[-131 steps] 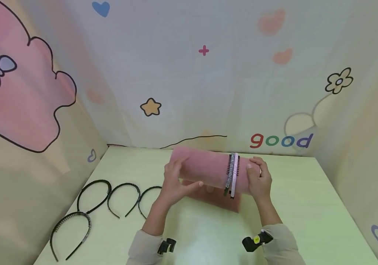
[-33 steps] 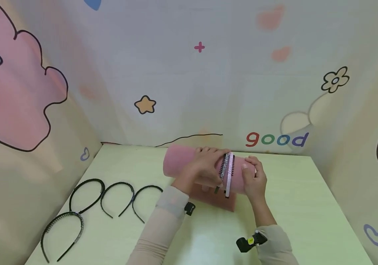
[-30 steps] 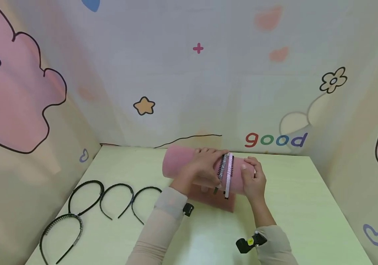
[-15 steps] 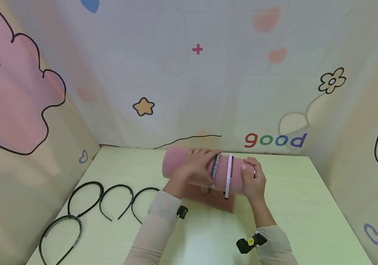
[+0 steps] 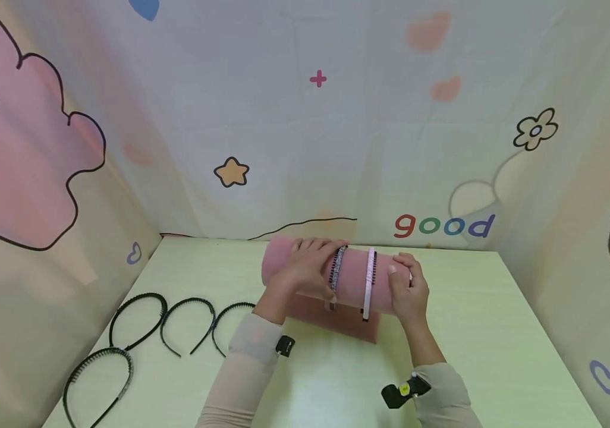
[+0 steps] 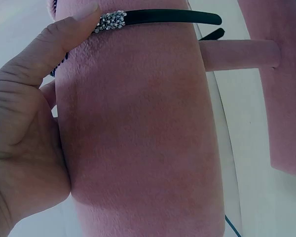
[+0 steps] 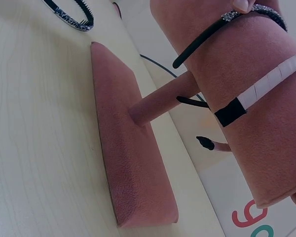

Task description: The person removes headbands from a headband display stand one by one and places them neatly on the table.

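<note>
A pink velvet headband stand has a thick horizontal roll (image 5: 355, 276) on a short post above a flat base (image 5: 337, 321). My left hand (image 5: 302, 267) spans the roll's left part, thumb and fingers holding a black headband with silver glitter (image 5: 337, 267). In the left wrist view the thumb presses on that headband's sparkling section (image 6: 111, 21), its dark end pointing down past the roll. To the right, a pale pink wrapped headband (image 5: 369, 285) with dark teeth sits round the roll. My right hand (image 5: 412, 285) grips the roll's right end, thumb in front.
On the table's left lie several dark toothed headbands, among them one at the front (image 5: 98, 356) and one farther back (image 5: 139, 321). My left forearm partly covers another headband (image 5: 232, 309). A printed cloth (image 5: 283, 119) stands behind the pale table (image 5: 476, 333).
My left hand first reached onto the roll beside the glitter headband. Since then it has slid that headband left along the roll, widening the gap to the pink one. My right hand keeps its grip.
</note>
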`<state>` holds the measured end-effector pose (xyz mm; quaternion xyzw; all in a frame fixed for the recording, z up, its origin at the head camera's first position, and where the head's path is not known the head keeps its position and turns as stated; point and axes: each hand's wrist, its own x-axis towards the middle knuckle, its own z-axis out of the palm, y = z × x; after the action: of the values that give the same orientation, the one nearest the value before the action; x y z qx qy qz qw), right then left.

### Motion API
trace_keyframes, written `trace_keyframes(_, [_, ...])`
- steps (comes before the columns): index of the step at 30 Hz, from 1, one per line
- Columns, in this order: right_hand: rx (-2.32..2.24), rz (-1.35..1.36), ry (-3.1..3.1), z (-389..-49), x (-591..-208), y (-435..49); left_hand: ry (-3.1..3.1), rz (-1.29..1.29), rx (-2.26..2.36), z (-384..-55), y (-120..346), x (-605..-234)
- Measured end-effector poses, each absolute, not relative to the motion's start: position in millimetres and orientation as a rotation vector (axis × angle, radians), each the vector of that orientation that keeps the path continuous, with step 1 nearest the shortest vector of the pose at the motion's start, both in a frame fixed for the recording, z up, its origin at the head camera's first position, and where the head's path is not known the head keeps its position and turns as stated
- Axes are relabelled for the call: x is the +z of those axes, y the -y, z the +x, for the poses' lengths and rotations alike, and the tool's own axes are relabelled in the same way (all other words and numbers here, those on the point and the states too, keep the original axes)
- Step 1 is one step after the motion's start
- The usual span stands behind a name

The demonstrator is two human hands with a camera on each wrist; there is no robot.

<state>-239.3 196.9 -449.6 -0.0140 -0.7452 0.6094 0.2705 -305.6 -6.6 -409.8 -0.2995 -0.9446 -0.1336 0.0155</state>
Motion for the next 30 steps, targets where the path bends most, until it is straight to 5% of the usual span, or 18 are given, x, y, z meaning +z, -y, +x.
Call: trace_keyframes(30, [1.614,-0.029,2.010,-240,-450,-196,2.883,-0.860,-0.487,-307,36,-412])
